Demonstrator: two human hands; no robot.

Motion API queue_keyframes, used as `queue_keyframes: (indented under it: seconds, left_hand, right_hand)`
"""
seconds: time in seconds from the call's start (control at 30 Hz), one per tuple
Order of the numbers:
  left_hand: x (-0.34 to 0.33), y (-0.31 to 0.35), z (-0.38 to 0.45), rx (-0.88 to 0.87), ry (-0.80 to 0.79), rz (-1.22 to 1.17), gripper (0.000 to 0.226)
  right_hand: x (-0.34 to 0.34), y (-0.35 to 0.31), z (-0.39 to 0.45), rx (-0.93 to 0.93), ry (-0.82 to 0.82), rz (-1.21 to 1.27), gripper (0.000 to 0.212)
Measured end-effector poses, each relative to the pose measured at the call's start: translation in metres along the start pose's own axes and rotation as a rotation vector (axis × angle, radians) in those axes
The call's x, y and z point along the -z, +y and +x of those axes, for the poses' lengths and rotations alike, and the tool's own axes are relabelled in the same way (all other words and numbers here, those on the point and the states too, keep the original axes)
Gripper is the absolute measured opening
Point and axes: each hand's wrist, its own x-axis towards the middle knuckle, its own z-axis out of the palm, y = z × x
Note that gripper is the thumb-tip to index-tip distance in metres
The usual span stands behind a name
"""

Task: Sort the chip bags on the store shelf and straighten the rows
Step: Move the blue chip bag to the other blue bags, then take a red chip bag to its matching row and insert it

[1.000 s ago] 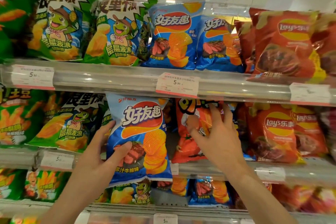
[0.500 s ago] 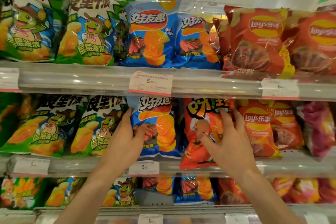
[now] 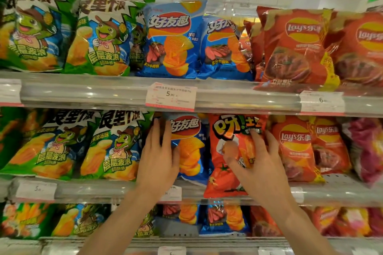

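My left hand (image 3: 158, 159) flat, fingers straight, on blue bag (image 3: 189, 147) | right hand (image 3: 257, 163) fingers curled, gripping red bag (image 3: 226, 172) | push both back square (gently, they crush).

Head camera faces the shelves (image 3: 248, 97) closely, straight on.

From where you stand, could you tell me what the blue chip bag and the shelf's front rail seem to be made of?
Blue chip bag: apparently thin glossy plastic or foil film, judging by its creases and bright glints. Shelf's front rail: seemingly clear, shiny hard plastic, showing long highlights and holding price tags.
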Motion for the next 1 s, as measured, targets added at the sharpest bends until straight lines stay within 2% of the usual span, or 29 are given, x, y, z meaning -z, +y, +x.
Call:
queue_keyframes:
  seconds: [0.07,0.17,0.33,0.43,0.53,0.6,0.63,0.7,0.8,0.9,1.0]
  left_hand:
    - [-0.009,-0.001,-0.001,-0.114,0.024,0.084,0.063]
    - [-0.021,-0.003,0.001,-0.209,-0.026,0.189,0.063]
    - [-0.036,-0.014,-0.001,-0.135,-0.148,0.167,0.070]
    - [-0.034,-0.012,0.002,-0.112,-0.167,0.122,0.074]
    - [-0.026,-0.002,0.003,-0.094,-0.053,-0.077,0.072]
    - [-0.018,0.009,0.000,-0.070,0.063,-0.218,0.058]
    - [-0.012,0.016,-0.001,-0.024,0.071,-0.308,0.051]
    - [0.002,0.034,0.001,0.134,-0.045,-0.563,0.041]
    - [0.015,0.052,0.007,0.303,-0.290,-0.885,0.060]
    - [0.019,0.059,0.008,0.357,-0.346,-0.960,0.060]
    - [0.019,0.060,0.007,0.417,-0.324,-1.010,0.062]
  right_hand:
    - [-0.001,0.000,0.001,-0.003,0.001,0.007,0.084]
    - [-0.002,0.001,0.001,-0.005,0.004,0.016,0.084]
    - [-0.002,0.003,-0.001,-0.014,0.004,0.038,0.084]
    - [-0.002,0.004,-0.002,-0.007,0.007,0.058,0.083]
    - [0.000,0.006,-0.003,0.000,-0.004,0.092,0.084]
    - [0.001,0.006,-0.004,0.015,-0.019,0.114,0.085]
    - [0.001,0.006,-0.005,0.026,-0.033,0.125,0.086]
    - [0.000,0.004,-0.007,0.055,-0.063,0.153,0.087]
    - [-0.001,0.000,-0.014,0.093,-0.122,0.186,0.089]
    - [-0.001,-0.006,-0.022,0.115,-0.169,0.209,0.092]
    - [0.001,-0.008,-0.025,0.141,-0.207,0.220,0.095]
